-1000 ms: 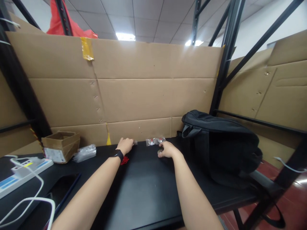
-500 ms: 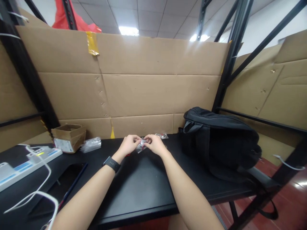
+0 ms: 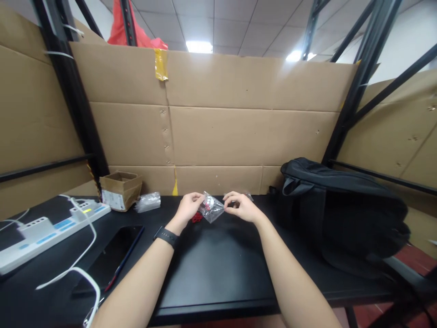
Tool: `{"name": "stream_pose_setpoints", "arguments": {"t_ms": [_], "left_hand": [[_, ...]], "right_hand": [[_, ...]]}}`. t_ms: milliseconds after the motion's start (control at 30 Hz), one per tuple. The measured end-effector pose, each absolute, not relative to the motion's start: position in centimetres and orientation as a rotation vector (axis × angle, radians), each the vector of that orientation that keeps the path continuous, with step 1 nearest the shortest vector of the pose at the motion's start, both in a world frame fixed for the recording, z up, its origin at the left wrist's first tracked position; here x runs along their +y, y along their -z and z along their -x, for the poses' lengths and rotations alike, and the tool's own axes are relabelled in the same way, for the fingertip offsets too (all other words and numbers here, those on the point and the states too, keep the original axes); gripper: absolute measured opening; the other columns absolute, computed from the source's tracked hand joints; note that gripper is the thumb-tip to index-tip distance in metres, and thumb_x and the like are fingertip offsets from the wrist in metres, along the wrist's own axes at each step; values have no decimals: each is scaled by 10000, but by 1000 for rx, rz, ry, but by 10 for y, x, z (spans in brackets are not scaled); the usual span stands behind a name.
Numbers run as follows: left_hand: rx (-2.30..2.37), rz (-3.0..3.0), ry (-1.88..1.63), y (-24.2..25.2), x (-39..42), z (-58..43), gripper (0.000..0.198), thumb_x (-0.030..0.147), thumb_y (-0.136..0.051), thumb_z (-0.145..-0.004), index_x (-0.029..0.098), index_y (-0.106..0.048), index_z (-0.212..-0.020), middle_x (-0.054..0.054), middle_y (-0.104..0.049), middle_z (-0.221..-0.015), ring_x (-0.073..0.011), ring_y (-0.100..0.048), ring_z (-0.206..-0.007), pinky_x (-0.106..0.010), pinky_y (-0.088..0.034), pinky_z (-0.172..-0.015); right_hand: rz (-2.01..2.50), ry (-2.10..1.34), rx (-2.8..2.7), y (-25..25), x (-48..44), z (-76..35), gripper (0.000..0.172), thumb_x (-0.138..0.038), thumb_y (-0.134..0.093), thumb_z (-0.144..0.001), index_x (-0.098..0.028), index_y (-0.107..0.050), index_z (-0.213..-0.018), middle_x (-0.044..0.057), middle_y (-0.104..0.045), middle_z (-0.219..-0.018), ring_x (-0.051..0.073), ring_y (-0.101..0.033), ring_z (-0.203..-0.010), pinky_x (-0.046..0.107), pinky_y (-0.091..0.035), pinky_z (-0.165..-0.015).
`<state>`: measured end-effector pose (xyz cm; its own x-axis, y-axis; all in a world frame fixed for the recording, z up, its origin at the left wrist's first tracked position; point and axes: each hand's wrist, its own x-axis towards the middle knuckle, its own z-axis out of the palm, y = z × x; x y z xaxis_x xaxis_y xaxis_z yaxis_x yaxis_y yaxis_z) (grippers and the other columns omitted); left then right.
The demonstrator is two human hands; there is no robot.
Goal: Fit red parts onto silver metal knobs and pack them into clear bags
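A small clear plastic bag (image 3: 212, 210) with something red and white inside is stretched between my two hands, above the black table. My left hand (image 3: 190, 207), with a dark watch on its wrist, pinches the bag's left side. At the bag's right corner, my right hand (image 3: 240, 207) has its thumb and forefinger pinched on the plastic. Red items (image 3: 197, 217) lie on the table just below my left hand. Behind my right hand, another clear packet (image 3: 249, 197) is partly hidden.
At the back left stand an open cardboard box (image 3: 122, 190) and a pile of clear bags (image 3: 148, 202). A power strip (image 3: 51, 234), white cables and a dark phone (image 3: 111, 256) lie left. A black backpack (image 3: 344, 214) fills the right side; a cardboard wall (image 3: 221, 136) rises behind.
My hands have moved apart, and the bag that was bunched between them is now spread open to view. The camera has turned left, so the scene sits further right.
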<state>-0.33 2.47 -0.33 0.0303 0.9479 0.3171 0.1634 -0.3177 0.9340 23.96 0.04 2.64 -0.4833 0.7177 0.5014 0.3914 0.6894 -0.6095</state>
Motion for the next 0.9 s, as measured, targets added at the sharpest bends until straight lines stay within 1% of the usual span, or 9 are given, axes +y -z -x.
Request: {"name": "stream_pose_setpoints", "arguments": {"t_ms": [100, 233, 333, 400, 467, 533, 633, 767, 900], "left_hand": [[1104, -1635, -1371, 6, 26, 2, 295, 409, -677, -797, 134, -729, -889, -118, -771, -836, -216, -714, -718, -294, -537, -671], [1160, -1780, -1440, 7, 24, -2, 256, 402, -635, -841, 179, -747, -902, -102, -773, -943, -239, -724, -882, -307, -534, -765], [1197, -1800, -1515, 7, 24, -2, 236, 382, -611, -858, 195, -744, -912, -87, -772, -938, -238, -722, -911, -315, -530, -794], [1181, -1751, -1552, 7, 24, -2, 239, 380, -607, -859, 187, -731, -923, -86, -771, -895, -230, -725, -854, -311, -535, -764], [1126, -1689, -1570, 8, 26, -4, 258, 397, -606, -860, 176, -711, -943, -84, -765, -853, -210, -718, -753, -301, -539, -711], [1057, -1640, -1560, 10, 26, -6, 278, 417, -605, -860, 168, -689, -953, -77, -757, -827, -186, -696, -656, -289, -538, -661], [981, -1604, -1527, 12, 27, -10, 294, 440, -629, -843, 165, -671, -938, -73, -746, -813, -171, -683, -624, -280, -540, -646], [957, -1593, -1548, 13, 26, -12, 291, 422, -650, -830, 180, -645, -991, -60, -738, -830, -172, -687, -671, -276, -534, -673], [1047, -1603, -1615, 10, 27, -6, 245, 339, -601, -860, 209, -587, -1067, -26, -721, -838, -148, -660, -651, -261, -509, -682]], "right_hand": [[902, -620, -2135, -26, -1, -241, 80, -203, -676, -780, -186, -754, -780, 60, -721, -993, 179, -656, -868, 257, -492, -719], [1017, -811, -2056, -14, 4, -228, 224, -346, -640, -843, -172, -779, -871, 47, -747, -812, 187, -659, -723, 287, -506, -686], [1066, -937, -1886, -4, 7, -216, 240, -352, -698, -793, -148, -773, -895, 59, -739, -751, 187, -662, -688, 302, -523, -687], [1079, -1007, -1755, 0, 7, -210, 233, -326, -740, -752, -136, -759, -886, 62, -727, -728, 178, -661, -683, 303, -530, -691], [1074, -1088, -1640, 2, 6, -207, 255, -331, -781, -716, -143, -731, -883, 59, -720, -749, 169, -663, -699, 296, -535, -685], [1039, -1196, -1547, 5, 5, -206, 331, -328, -830, -662, -172, -687, -917, 50, -720, -842, 163, -672, -738, 294, -548, -685], [999, -1263, -1536, 13, 9, -206, 413, -275, -858, -606, -196, -632, -944, 32, -694, -933, 145, -664, -732, 287, -559, -660], [1052, -1084, -1713, 23, 19, -208, 393, -153, -793, -616, -176, -636, -975, 20, -665, -899, 114, -630, -665, 250, -525, -633], [1088, -938, -1914, 23, 20, -214, 440, -40, -708, -601, -171, -662, -1019, 52, -673, -1025, 125, -642, -750, 240, -513, -676]]}}
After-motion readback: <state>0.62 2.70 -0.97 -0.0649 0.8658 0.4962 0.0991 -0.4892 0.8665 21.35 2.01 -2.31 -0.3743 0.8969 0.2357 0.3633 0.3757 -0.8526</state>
